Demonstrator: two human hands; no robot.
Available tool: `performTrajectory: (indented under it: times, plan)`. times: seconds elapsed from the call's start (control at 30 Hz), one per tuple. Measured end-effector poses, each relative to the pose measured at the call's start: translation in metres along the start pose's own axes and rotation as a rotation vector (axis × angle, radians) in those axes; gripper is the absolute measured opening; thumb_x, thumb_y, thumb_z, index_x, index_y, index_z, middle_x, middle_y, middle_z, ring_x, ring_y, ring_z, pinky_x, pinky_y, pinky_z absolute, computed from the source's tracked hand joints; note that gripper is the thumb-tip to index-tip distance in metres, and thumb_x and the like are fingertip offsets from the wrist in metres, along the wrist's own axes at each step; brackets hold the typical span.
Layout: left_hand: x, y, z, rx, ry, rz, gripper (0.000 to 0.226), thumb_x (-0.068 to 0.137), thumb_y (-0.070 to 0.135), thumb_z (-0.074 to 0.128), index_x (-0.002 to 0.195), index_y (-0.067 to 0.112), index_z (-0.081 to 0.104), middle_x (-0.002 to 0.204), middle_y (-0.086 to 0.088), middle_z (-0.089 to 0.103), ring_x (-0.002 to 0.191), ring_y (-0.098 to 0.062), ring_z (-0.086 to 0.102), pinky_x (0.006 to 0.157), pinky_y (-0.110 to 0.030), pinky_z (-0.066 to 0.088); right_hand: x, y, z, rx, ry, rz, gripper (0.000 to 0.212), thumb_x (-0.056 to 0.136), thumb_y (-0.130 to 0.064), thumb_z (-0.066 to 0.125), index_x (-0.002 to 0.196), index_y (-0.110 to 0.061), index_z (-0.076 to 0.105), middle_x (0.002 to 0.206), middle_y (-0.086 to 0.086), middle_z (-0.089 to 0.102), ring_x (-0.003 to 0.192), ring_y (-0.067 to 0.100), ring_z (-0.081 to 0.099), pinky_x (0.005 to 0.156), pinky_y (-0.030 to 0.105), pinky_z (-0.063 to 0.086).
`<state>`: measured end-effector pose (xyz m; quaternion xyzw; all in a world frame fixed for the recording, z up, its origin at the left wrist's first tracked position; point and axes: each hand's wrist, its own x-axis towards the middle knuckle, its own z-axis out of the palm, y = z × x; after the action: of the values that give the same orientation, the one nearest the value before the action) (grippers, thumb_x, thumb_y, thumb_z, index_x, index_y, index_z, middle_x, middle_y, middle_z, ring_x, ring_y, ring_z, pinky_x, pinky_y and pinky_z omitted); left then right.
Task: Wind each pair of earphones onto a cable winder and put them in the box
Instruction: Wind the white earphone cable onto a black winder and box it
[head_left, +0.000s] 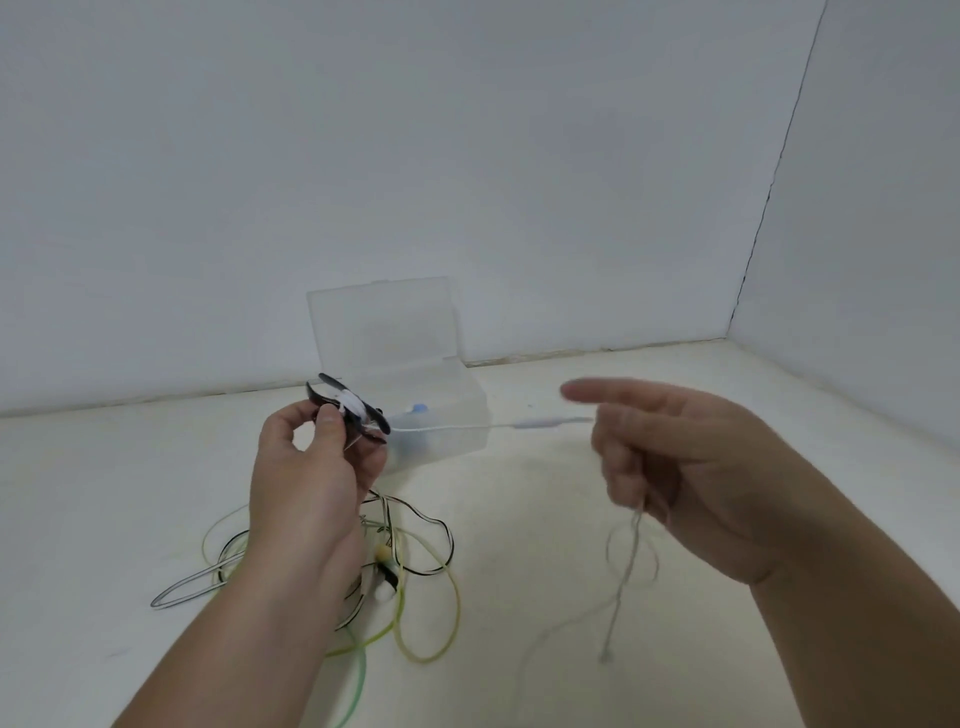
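**White pair mid-wind, winder in left, cable in right**

Counted, big to small:
- 1 pale table (597, 530), walled at back and right
- 1 clear plastic box (462, 415) at the back of the table, lid (384, 327) standing open
- 2 hands, both raised above the table
- 1 tangle of loose earphones on the table under the left wrist: a black-and-white striped cable (437, 525) and a yellow-green cable (453, 597); exact pair count not readable, too knotted
- 1 white earphone cable (447, 427) with 1 inline remote (537, 423)
- 1 black cable winder (377, 423), a few white turns on its core
- 1 blue item (418, 408) inside the box, too small to identify

Grip:
- left hand (306, 467): thumb and fingers curled, pinching the winder just in front of the box
- right hand (691, 462): blurred; index finger straight, other fingers curled round the white cable
- cable taut from winder across the box front, through the remote, into the right hand; loose tail hanging below that hand in blurred loops, clear of the tangle
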<state>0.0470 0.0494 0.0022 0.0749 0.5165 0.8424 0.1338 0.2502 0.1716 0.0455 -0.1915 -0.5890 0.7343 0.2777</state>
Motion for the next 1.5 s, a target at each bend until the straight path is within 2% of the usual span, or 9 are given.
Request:
performTrajectory:
  times: [0.27, 0.43, 0.57, 0.7, 0.8, 0.87, 0.97, 1.3, 1.5]
  plan:
    - [-0.004, 0.003, -0.001, -0.002, 0.048, 0.078, 0.006, 0.105, 0.021, 0.047, 0.108, 0.023, 0.052, 0.084, -0.003, 0.067, 0.066, -0.010, 0.065, 0.073, -0.028, 0.055, 0.001, -0.007, -0.007, 0.190, 0.231, -0.211, 0.026, 0.100, -0.013, 0.045, 0.096, -0.007, 0.069, 0.048, 0.000, 0.032, 0.050, 0.017, 0.038, 0.066, 0.030, 0.039]
    - [-0.009, 0.009, 0.004, -0.042, -0.143, 0.030, 0.010, 0.105, 0.020, 0.048, 0.108, 0.020, 0.058, 0.083, -0.004, 0.069, 0.070, -0.014, 0.066, 0.068, -0.025, 0.057, 0.004, 0.008, -0.005, -0.684, 0.351, -0.049, 0.027, 0.095, -0.039, 0.060, 0.082, -0.019, 0.073, 0.064, 0.003, 0.067, 0.067, 0.029, 0.066, 0.075, 0.042, 0.053]
    - [-0.022, 0.009, 0.011, -0.042, -0.415, -0.001, 0.013, 0.104, 0.016, 0.046, 0.101, 0.015, 0.058, 0.077, -0.007, 0.068, 0.068, -0.017, 0.064, 0.064, -0.025, 0.058, 0.010, 0.026, -0.003, -1.211, 0.387, 0.030, 0.031, 0.095, -0.029, 0.060, 0.126, -0.029, 0.062, 0.120, -0.004, 0.057, 0.105, 0.016, 0.057, 0.094, 0.032, 0.047]
    - [-0.033, 0.005, 0.014, 0.005, -0.604, -0.029, 0.013, 0.104, 0.013, 0.043, 0.104, 0.011, 0.056, 0.076, -0.012, 0.067, 0.065, -0.016, 0.062, 0.068, -0.027, 0.058, 0.006, 0.028, 0.015, -0.988, 0.163, -0.119, 0.041, 0.092, -0.021, 0.063, 0.130, -0.033, 0.060, 0.120, -0.023, 0.059, 0.111, -0.005, 0.054, 0.101, 0.019, 0.040]
    - [-0.038, 0.006, 0.014, 0.023, -0.668, -0.040, 0.012, 0.103, 0.013, 0.043, 0.106, 0.008, 0.054, 0.075, -0.011, 0.068, 0.065, -0.017, 0.065, 0.071, -0.030, 0.060, 0.002, 0.035, 0.032, -0.668, -0.208, -0.001, 0.026, 0.093, -0.025, 0.066, 0.118, -0.033, 0.067, 0.104, -0.012, 0.075, 0.100, 0.006, 0.068, 0.097, 0.039, 0.052]
    - [-0.038, 0.007, 0.013, 0.070, -0.661, -0.017, 0.012, 0.102, 0.014, 0.045, 0.107, 0.008, 0.054, 0.075, -0.010, 0.069, 0.067, -0.018, 0.067, 0.065, -0.029, 0.059, 0.002, 0.038, 0.035, -0.679, -0.201, -0.021, 0.012, 0.098, -0.027, 0.060, 0.102, -0.028, 0.071, 0.072, -0.006, 0.074, 0.071, 0.024, 0.065, 0.089, 0.054, 0.051]
    - [-0.036, 0.005, 0.011, 0.188, -0.636, 0.043, 0.011, 0.102, 0.016, 0.048, 0.107, 0.010, 0.055, 0.076, -0.006, 0.069, 0.068, -0.017, 0.066, 0.062, -0.027, 0.056, 0.002, 0.038, 0.034, -0.676, -0.138, 0.037, 0.026, 0.102, -0.027, 0.053, 0.089, -0.019, 0.074, 0.045, -0.008, 0.047, 0.046, 0.015, 0.047, 0.087, 0.056, 0.054]
    - [-0.034, -0.001, 0.010, 0.320, -0.609, 0.112, 0.007, 0.102, 0.016, 0.050, 0.105, 0.017, 0.057, 0.074, 0.000, 0.071, 0.069, -0.013, 0.066, 0.066, -0.026, 0.054, -0.005, 0.022, 0.034, -0.519, -0.189, 0.014, 0.040, 0.101, -0.024, 0.052, 0.067, -0.013, 0.070, 0.047, -0.005, 0.039, 0.047, 0.014, 0.035, 0.057, 0.029, 0.042]
    - [-0.035, -0.007, 0.013, 0.239, -0.553, -0.021, 0.010, 0.102, 0.016, 0.051, 0.106, 0.013, 0.059, 0.068, -0.002, 0.068, 0.058, -0.010, 0.061, 0.057, -0.021, 0.053, -0.008, 0.026, 0.037, -0.775, -0.401, 0.173, 0.039, 0.102, -0.030, 0.050, 0.074, -0.018, 0.073, 0.052, -0.010, 0.045, 0.053, 0.017, 0.038, 0.058, 0.030, 0.036]
